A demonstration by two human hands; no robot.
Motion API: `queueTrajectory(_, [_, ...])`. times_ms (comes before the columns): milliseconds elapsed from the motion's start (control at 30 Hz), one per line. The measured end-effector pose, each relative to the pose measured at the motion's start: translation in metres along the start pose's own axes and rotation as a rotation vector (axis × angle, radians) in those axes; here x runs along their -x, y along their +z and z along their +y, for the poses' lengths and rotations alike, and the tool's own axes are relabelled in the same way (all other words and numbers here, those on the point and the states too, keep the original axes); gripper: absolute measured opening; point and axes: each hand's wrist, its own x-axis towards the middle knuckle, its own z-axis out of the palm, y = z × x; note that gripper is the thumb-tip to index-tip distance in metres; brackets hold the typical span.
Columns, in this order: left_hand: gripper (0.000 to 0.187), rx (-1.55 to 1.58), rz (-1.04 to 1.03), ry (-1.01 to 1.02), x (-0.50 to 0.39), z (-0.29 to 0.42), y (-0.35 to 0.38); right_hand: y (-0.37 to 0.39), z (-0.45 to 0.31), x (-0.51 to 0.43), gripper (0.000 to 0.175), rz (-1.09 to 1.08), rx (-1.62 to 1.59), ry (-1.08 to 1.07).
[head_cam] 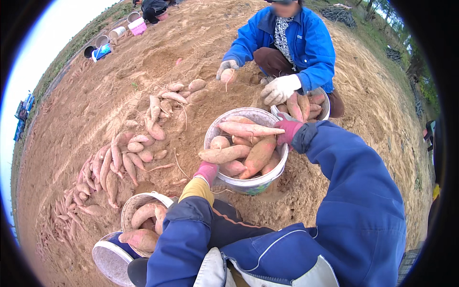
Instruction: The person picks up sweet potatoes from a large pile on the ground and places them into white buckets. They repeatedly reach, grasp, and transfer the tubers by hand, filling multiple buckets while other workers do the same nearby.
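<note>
A white plastic bucket [252, 183] full of sweet potatoes [260, 156] stands in front of me on sandy soil. My left hand [207, 172], in a pink glove, is at its near left rim, beside the end of a long sweet potato [225, 154]. My right hand [287, 128], also gloved in pink, is at the right rim, by the tip of another long sweet potato [247, 129]. The fingers of both hands are partly hidden. Across from me a co-worker in a blue jacket [315, 43] squats, one gloved hand holding a sweet potato [228, 76], the other above a second filled bucket [325, 107].
A long heap of sweet potatoes [104, 168] runs along the left. At lower left are a bucket of sweet potatoes [125, 211] and a tipped empty bucket [111, 262]. Farther off lie several buckets [116, 33], near another person [152, 9]. A blue vehicle [24, 111] is far left.
</note>
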Motion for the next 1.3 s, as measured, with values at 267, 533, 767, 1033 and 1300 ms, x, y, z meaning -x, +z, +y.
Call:
queueTrajectory(267, [0.042, 0.294, 0.063, 0.02, -0.051, 0.008, 0.011, 0.044, 0.021, 0.035, 0.029, 0.203, 0.394, -0.107])
queueTrajectory(533, [0.056, 0.104, -0.033, -0.13, 0.048, 0.079, -0.089, 0.043, 0.032, 0.028, 0.031, 0.231, 0.185, 0.098])
queueTrajectory(767, [0.055, 0.376, 0.394, 0.08, 0.242, 0.002, -0.196, 0.03, 0.01, 0.033, 0.018, 0.392, 0.479, -0.047])
queueTrajectory(1033, [0.042, 0.677, 1.193, -0.449, 0.651, -0.193, -0.16, 0.046, -0.053, 0.086, 0.079, 0.402, 0.162, 0.49])
queueTrajectory(1300, [0.044, 1.128, 1.336, -0.785, 0.756, -0.231, 0.109, -0.003, -0.2, 0.002, 0.052, 0.4, -0.47, -0.23])
